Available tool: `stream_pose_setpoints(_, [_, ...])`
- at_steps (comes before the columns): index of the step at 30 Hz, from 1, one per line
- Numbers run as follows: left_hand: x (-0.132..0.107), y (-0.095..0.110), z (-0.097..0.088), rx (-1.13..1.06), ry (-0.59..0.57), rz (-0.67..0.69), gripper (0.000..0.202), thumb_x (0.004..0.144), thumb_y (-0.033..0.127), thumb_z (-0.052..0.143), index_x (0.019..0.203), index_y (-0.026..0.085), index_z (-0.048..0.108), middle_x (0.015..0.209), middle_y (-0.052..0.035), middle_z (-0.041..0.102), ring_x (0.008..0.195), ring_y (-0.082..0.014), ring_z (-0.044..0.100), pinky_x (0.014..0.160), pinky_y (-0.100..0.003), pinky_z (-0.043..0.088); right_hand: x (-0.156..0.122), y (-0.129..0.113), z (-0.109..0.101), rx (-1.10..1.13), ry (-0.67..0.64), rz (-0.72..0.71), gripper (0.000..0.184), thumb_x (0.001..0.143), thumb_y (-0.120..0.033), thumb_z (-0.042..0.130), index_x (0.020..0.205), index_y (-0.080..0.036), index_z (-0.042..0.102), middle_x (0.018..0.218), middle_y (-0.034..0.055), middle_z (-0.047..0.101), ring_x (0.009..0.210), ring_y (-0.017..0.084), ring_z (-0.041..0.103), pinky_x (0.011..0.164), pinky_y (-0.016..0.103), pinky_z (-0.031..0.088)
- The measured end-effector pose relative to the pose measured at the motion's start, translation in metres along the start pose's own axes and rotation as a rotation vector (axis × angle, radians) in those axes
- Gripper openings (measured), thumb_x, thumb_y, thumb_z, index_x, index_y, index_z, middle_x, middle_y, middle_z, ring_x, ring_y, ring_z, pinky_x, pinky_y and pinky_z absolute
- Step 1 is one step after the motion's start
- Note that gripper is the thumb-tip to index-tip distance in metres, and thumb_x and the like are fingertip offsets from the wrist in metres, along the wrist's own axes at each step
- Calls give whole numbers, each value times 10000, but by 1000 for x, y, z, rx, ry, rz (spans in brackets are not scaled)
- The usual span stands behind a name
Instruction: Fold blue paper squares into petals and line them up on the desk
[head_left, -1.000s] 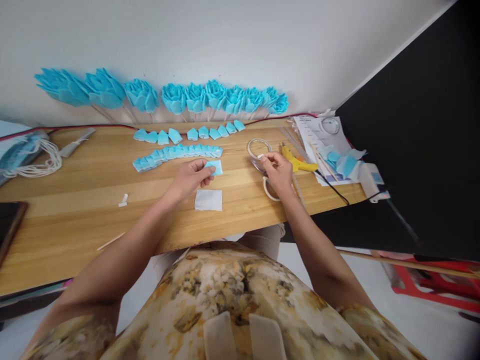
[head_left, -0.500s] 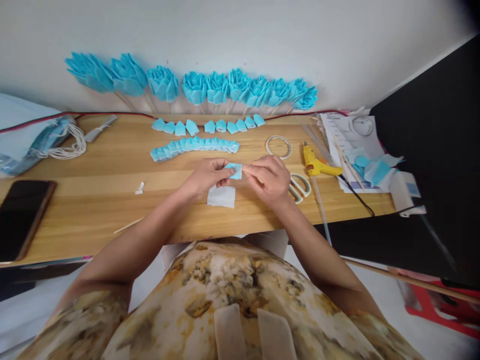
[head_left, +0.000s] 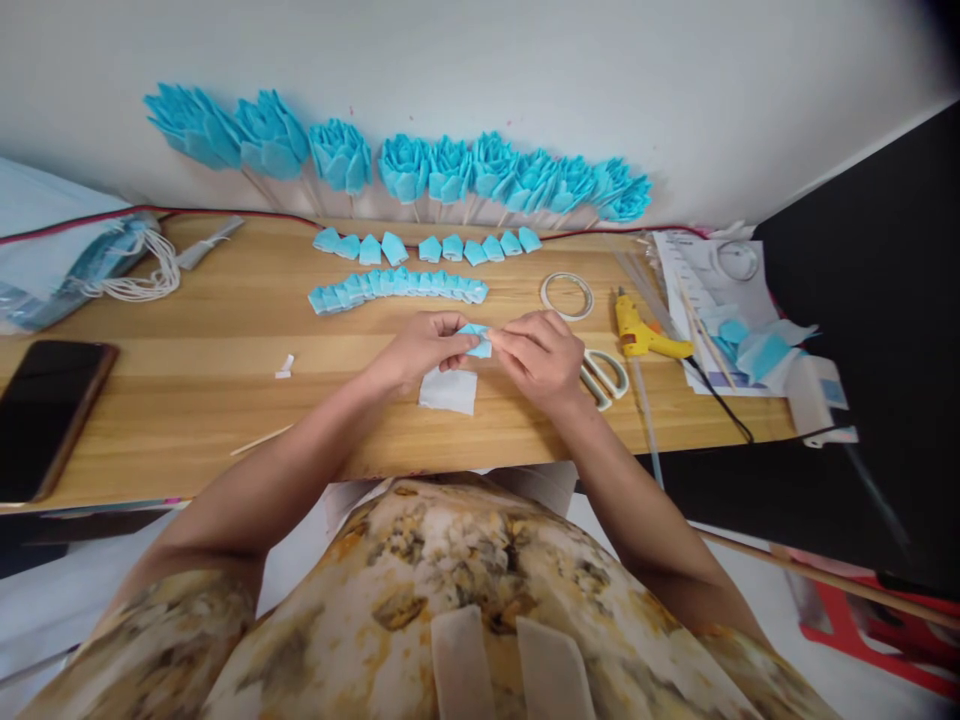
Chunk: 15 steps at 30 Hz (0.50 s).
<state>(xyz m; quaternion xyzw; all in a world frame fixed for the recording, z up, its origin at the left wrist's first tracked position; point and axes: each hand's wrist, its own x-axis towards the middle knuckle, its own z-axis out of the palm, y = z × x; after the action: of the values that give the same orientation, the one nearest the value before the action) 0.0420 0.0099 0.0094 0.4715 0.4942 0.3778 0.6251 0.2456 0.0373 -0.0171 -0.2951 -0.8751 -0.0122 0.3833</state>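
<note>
My left hand (head_left: 426,350) pinches a small folded piece of light-blue fabric (head_left: 480,350) between thumb and fingers, above the middle of the desk. The fingertips of my right hand (head_left: 541,355) are pinched together at the upper right part of this piece. Whatever they hold is too small to make out. Just below the hands, a white square of fabric (head_left: 450,392) lies flat on the wood. Scissors (head_left: 604,378) rest beside my right wrist, partly hidden by it. Beyond the hands runs a row of overlapping folded blue petals (head_left: 397,287).
Loose blue petals (head_left: 370,250) form a second row behind. Blue fabric flowers (head_left: 450,168) on sticks lean against the wall. A tape roll (head_left: 567,296), a yellow glue gun (head_left: 646,335) and papers (head_left: 739,300) lie right; a phone (head_left: 52,420) and white cord (head_left: 150,270) lie left.
My right fingertips have moved left, onto the blue piece's upper right part. My left hand keeps its pinch. The camera view has shifted slightly.
</note>
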Motion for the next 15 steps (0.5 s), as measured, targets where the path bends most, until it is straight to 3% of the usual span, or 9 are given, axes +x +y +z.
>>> stream_pose_setpoints(10, [-1, 2, 2, -18, 15, -41, 187, 867, 145, 645, 691, 156, 583, 559, 34, 548, 515, -65, 482, 526, -211, 353, 4, 0, -4, 21, -77, -74, 187, 955, -189, 589, 974, -280, 751, 890, 31, 742, 820, 185, 618, 709, 348, 477])
stream_pose_setpoints(15, [2, 0, -4, 1, 43, 12, 163, 864, 189, 647, 711, 163, 596, 570, 36, 544, 518, -65, 477, 526, -209, 348, 11, 2, -18, 107, -208, -86, 381, 897, -92, 513, 1150, -283, 726, 1044, 50, 727, 929, 218, 631, 799, 394, 514])
